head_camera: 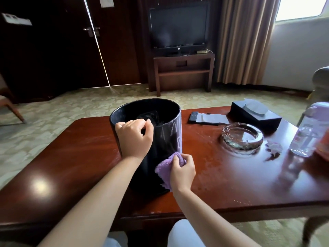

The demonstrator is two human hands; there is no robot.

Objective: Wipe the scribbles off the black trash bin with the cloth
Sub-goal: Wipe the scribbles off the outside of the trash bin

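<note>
At frame centre, a left hand [133, 138] gripped the rim of a black trash bin [165, 139] on a wooden surface [80, 157] while the right hand [181, 172] pressed a purple cloth [164, 169] against its scribbled [176, 132] side.

Head-worn camera looks forward and down, close over the table [89, 157].
</note>
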